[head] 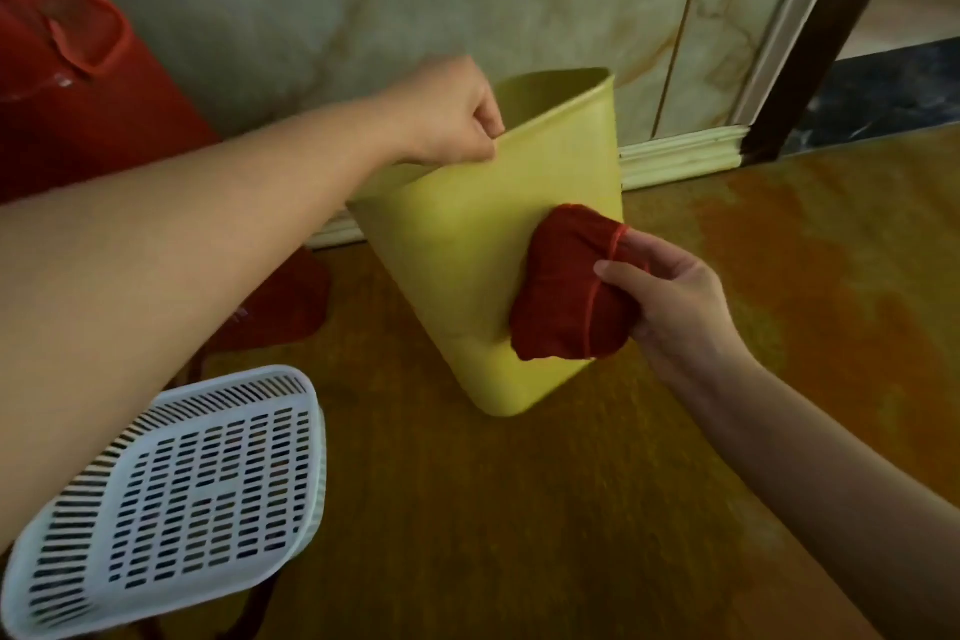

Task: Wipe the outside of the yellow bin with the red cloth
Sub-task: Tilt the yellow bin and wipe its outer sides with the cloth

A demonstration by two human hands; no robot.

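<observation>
The yellow bin (457, 244) stands on the brown floor near the wall, tilted toward me. My left hand (447, 112) pinches its near rim at the top left. A bunched red cloth (566, 291) presses against the bin's right outer side, low down. My right hand (670, 296) grips the cloth from the right, fingers wrapped around it.
A white slotted plastic basket (176, 489) lies at the lower left. A red cabinet (78, 68) stands at the upper left, with a red object (280, 301) on the floor beside the bin. The marbled wall and skirting (680, 156) run behind; a dark door frame (810, 52) is at right.
</observation>
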